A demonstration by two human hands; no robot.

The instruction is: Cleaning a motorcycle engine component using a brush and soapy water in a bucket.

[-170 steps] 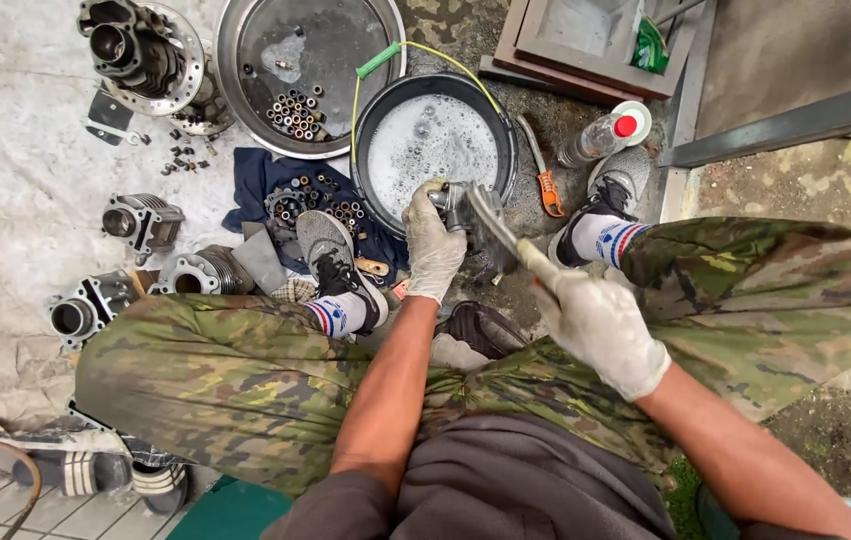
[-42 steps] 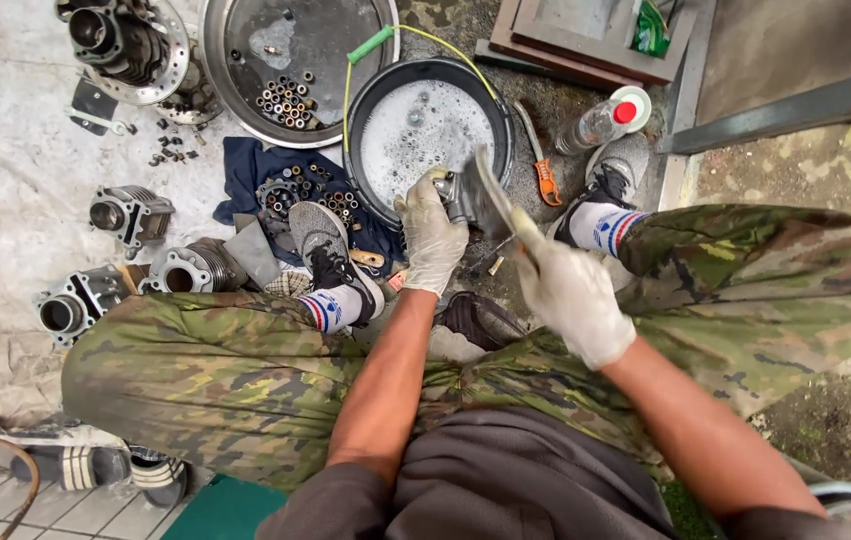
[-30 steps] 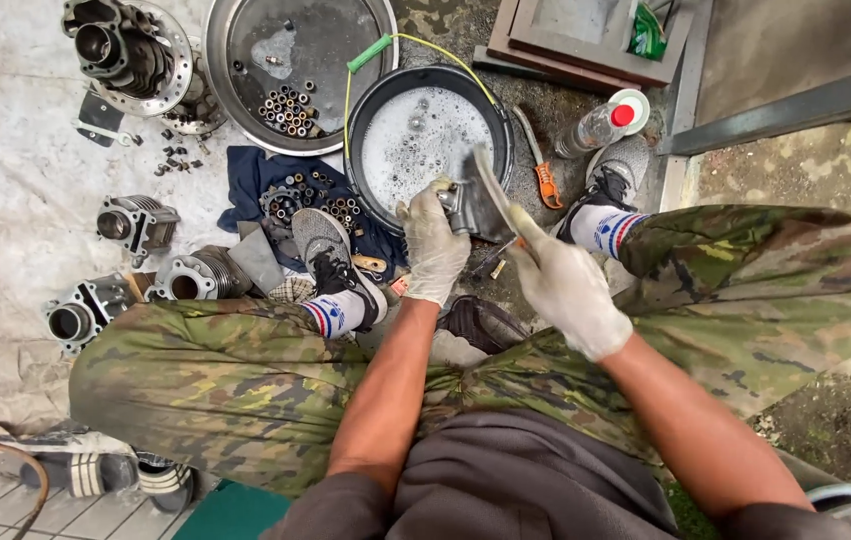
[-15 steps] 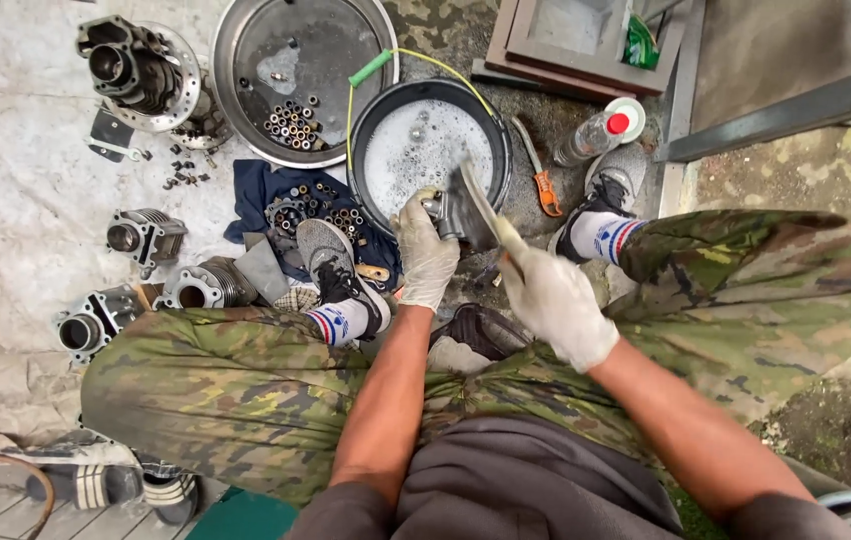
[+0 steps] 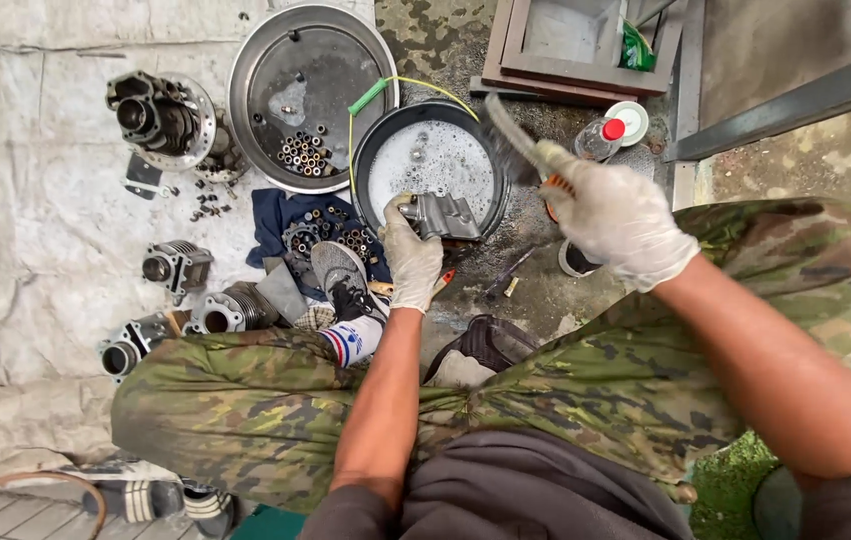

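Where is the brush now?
In the head view, the right hand holds the brush raised over the soapy basin's right rim, beside the red-capped bottle.

Lots of stuff lying around here: a big round metal tray (image 5: 275, 60) with a pile of small bushings (image 5: 305, 155), three engine cylinders (image 5: 177, 268) on the grey tarp (image 5: 35, 200), a navy rag (image 5: 280, 210), a red-capped plastic bottle (image 5: 600, 138), plus a wooden frame (image 5: 585, 75) up top.
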